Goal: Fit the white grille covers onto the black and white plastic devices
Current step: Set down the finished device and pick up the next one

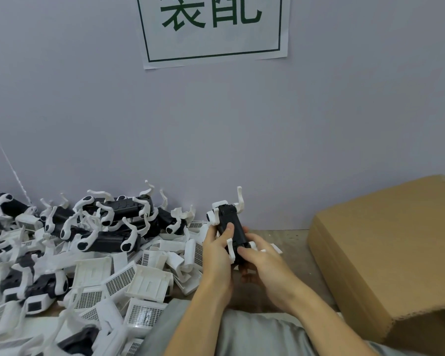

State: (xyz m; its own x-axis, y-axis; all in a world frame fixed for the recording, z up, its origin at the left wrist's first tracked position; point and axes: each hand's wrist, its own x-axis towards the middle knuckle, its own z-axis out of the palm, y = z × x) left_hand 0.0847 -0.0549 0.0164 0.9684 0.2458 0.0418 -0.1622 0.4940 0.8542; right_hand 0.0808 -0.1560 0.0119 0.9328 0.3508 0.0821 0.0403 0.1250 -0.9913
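Both hands hold one black and white plastic device [230, 222] above the table's middle, its long black body pointing away from me and white legs sticking up at the far end. My left hand [216, 242] grips its left side, thumb on top. My right hand [257, 255] wraps its near end. A white piece [274, 248] shows under my right fingers; what it is cannot be told. Loose white grille covers [118, 280] lie heaped to the left, beside a pile of more black and white devices [113, 222].
A large brown cardboard box [391, 253] fills the right side, close to my right forearm. A grey wall with a green-lettered paper sign [212, 29] stands right behind the table. Bare wooden tabletop [290, 240] shows between hands and box.
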